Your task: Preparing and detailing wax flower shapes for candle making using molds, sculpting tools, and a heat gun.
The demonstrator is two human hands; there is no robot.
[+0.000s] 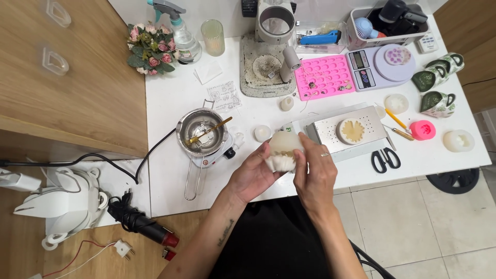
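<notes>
Head view: both hands, left (253,175) and right (315,173), closed around a white mould (283,150); spoon (209,130) in metal pot (187,139).

We saw a bright, evenly lit scene, the light soft and falling from above, with no harsh shadows anywhere. Only a faint shade lay under the left hand (254,175) and right hand (315,178) where they closed around the pale mould (283,150). Just left of that grip, the steel pot (199,132) threw small glints off its rim. Just right of it, the perforated metal tray (361,126) shone dully. Focus was sharp around the grip; far from it, the frame edges bowed slightly, wide-lens style, and the white table (170,170) neared overexposure.
</notes>
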